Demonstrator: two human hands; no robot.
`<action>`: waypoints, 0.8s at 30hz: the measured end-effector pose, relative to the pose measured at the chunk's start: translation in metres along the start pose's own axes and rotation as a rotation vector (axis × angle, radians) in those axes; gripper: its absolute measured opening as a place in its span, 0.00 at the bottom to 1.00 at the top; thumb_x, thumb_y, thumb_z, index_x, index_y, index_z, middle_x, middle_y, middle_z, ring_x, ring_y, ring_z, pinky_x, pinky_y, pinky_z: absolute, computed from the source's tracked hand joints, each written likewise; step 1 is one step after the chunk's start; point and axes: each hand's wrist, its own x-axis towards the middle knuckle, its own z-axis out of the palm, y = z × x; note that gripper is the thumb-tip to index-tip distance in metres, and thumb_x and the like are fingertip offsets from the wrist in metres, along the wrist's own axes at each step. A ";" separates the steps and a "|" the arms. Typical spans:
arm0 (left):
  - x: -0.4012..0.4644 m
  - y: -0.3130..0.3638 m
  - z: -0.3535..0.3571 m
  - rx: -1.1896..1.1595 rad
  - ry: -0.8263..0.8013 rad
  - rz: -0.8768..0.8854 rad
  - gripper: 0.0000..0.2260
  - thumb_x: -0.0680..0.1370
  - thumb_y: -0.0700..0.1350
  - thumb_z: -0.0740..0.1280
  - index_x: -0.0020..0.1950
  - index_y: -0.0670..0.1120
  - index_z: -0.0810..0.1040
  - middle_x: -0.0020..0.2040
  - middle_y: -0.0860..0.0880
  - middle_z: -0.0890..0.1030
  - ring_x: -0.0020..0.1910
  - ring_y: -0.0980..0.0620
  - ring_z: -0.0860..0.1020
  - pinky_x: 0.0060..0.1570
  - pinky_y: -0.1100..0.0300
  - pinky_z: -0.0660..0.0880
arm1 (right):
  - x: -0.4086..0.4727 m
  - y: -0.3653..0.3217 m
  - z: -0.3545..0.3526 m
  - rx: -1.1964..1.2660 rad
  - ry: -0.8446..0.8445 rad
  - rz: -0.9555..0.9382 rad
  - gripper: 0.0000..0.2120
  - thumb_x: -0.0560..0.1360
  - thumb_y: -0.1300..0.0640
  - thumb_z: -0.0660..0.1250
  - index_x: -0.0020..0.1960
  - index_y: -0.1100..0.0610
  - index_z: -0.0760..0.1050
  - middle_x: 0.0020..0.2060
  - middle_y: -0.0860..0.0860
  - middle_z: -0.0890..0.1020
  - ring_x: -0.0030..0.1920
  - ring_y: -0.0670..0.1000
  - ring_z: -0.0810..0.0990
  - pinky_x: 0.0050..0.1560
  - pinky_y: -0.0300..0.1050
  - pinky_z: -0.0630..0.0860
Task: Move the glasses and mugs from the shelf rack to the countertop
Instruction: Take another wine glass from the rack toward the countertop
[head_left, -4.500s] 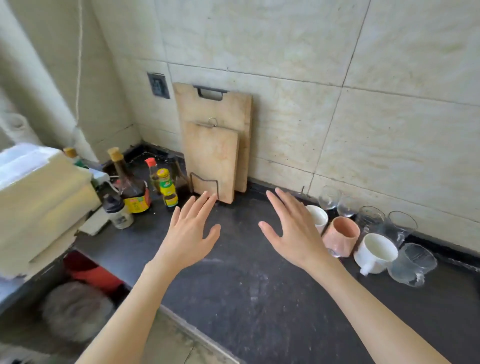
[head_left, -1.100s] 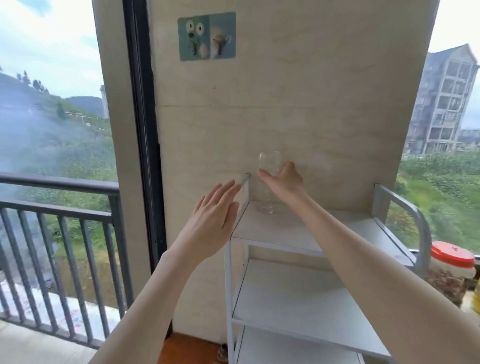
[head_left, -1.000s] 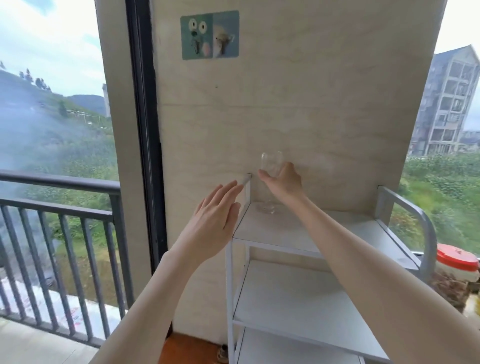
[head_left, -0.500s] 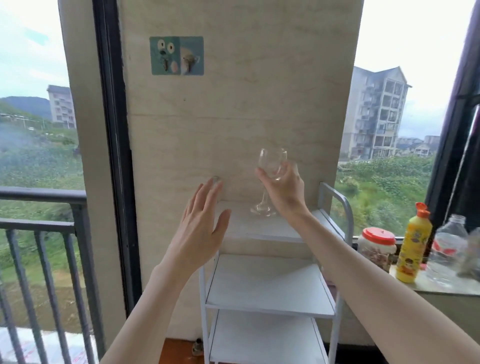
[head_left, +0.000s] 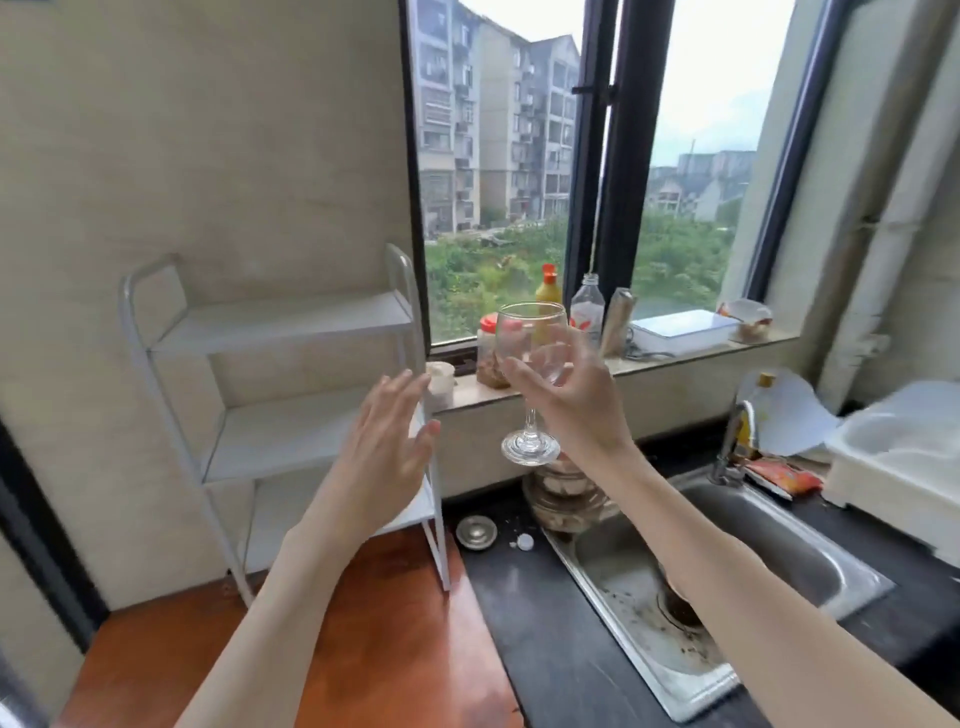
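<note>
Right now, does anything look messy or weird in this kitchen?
Yes. The sink looks dirty, with dark specks and grime around its drain. A small white cap lies loose on the dark countertop beside it. The wine glass in the right hand looks fine, upright and unbroken.
</note>
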 end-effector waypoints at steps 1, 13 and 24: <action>0.000 0.016 0.015 -0.013 -0.028 0.030 0.22 0.79 0.46 0.57 0.73 0.45 0.60 0.75 0.44 0.60 0.75 0.46 0.54 0.71 0.56 0.49 | -0.009 0.007 -0.022 -0.016 0.022 0.019 0.16 0.69 0.48 0.71 0.53 0.45 0.68 0.46 0.48 0.79 0.46 0.45 0.78 0.41 0.27 0.72; 0.005 0.294 0.222 -0.246 -0.255 0.290 0.22 0.79 0.47 0.58 0.72 0.44 0.62 0.73 0.43 0.63 0.73 0.45 0.58 0.72 0.51 0.54 | -0.128 0.094 -0.368 -0.282 0.324 0.292 0.25 0.67 0.48 0.73 0.59 0.50 0.68 0.44 0.39 0.76 0.48 0.44 0.75 0.48 0.35 0.71; -0.015 0.567 0.394 -0.475 -0.487 0.607 0.21 0.79 0.51 0.54 0.73 0.49 0.61 0.73 0.47 0.63 0.73 0.48 0.58 0.71 0.52 0.57 | -0.241 0.120 -0.650 -0.440 0.657 0.455 0.27 0.68 0.47 0.71 0.64 0.51 0.66 0.51 0.45 0.77 0.52 0.47 0.77 0.48 0.38 0.72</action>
